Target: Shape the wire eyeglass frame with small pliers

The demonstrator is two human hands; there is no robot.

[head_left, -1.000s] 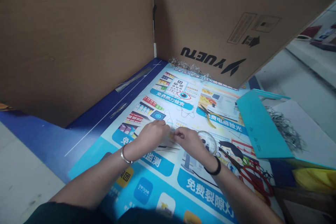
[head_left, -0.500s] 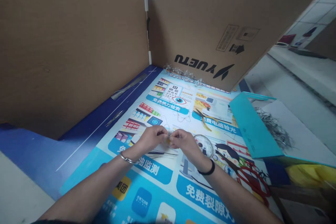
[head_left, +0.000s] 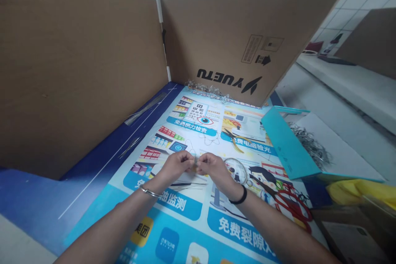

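My left hand point(head_left: 177, 165) and my right hand point(head_left: 216, 170) meet over the printed sheet, thumbs and fingertips pinched together. Between them is a small piece of thin wire point(head_left: 195, 159), its shape mostly hidden by the fingers. A faint wire loop point(head_left: 191, 145) shows just beyond the fingertips. Under the hands lie a thin dark tool and several straight wires point(head_left: 194, 184). Close to my right wrist rests a ring-shaped coil of wire point(head_left: 246, 173). Farther off, pliers with yellow handles point(head_left: 237, 147) lie on the sheet, near some bent wire shapes point(head_left: 210, 138).
Cardboard panels point(head_left: 216, 24) stand at the left and back. Wire pieces point(head_left: 207, 88) line the back panel's foot. Straight wires point(head_left: 130, 147) lie left. At right are a teal box point(head_left: 280, 148) holding tangled wire point(head_left: 309, 144), red-handled scissors point(head_left: 293, 206) and something yellow point(head_left: 359, 192).
The camera view has shifted slightly, so the surroundings sit a little further left. Both hands keep the same pinched pose on the wire, with only slight finger movement.
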